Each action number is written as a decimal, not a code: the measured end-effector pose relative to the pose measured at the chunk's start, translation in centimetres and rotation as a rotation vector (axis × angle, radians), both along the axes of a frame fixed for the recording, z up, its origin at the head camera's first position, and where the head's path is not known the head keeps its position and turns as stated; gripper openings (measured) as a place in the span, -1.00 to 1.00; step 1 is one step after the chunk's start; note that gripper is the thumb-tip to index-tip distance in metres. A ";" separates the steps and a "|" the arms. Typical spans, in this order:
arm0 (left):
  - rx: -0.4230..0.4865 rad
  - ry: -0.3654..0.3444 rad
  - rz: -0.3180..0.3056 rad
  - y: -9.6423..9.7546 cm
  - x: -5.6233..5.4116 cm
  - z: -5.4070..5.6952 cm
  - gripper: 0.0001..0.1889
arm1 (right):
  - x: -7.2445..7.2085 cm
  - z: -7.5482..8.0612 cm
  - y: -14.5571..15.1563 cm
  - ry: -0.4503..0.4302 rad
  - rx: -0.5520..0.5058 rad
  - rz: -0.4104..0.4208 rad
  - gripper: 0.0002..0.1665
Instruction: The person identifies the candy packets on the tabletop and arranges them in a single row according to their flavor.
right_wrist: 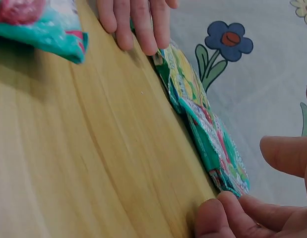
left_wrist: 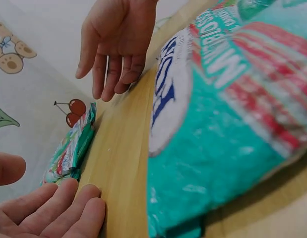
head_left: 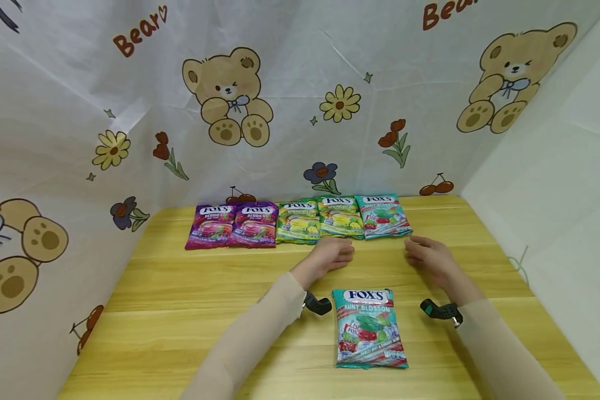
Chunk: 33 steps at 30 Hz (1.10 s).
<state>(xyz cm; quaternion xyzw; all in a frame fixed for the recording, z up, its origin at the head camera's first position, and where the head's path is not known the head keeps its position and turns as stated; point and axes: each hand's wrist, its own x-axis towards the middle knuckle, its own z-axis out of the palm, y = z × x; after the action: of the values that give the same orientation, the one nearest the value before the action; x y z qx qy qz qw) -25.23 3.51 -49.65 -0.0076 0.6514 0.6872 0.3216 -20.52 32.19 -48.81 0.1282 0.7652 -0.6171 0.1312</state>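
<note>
My left hand (head_left: 330,254) is over the table just in front of the yellow-green candy bags, its fingers loose and holding nothing. My right hand (head_left: 430,258) is near the lower right corner of the teal Mint Blossom candy bag (head_left: 384,216) at the row's right end, also holding nothing. A second Mint Blossom candy bag (head_left: 369,329) lies face up between my forearms, touched by neither hand; it looms large in the left wrist view. Both hands appear with relaxed fingers in the wrist views, apart from each other.
Along the back edge of the wooden table (head_left: 180,311) the row continues left with two Springtea-type yellow-green bags (head_left: 298,223) and two purple Berries bags (head_left: 254,225). Behind it hangs a white cloth (head_left: 290,150) printed with bears and flowers. A thin green cord (head_left: 522,264) shows at the right edge.
</note>
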 end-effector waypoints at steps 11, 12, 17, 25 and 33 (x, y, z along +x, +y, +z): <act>-0.041 0.058 -0.034 -1.8 1.6 0.1 -0.54 | 2.6 0.7 -2.2 0.006 -0.015 0.129 -0.10; -0.045 0.057 -0.032 -2.0 1.8 0.1 -0.54 | 2.9 0.7 -2.3 0.005 -0.010 0.137 -0.10; -0.076 0.052 -0.046 -3.2 2.3 0.0 -0.55 | 4.3 0.7 -2.7 0.010 0.011 0.184 -0.10; -0.085 0.071 -0.087 -5.7 4.2 0.1 -0.53 | 6.8 0.8 -3.2 0.001 -0.005 0.232 -0.15; -0.060 0.067 -0.102 -7.0 6.3 0.2 -0.50 | 8.6 0.8 -3.4 -0.024 -0.057 0.271 -0.13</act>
<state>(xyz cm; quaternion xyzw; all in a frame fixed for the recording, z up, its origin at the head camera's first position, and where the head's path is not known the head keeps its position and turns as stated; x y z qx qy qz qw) -18.95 -3.53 -49.47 0.0387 0.6816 0.6500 0.3339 -11.93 28.78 -48.01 0.0271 0.7560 -0.6137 0.2261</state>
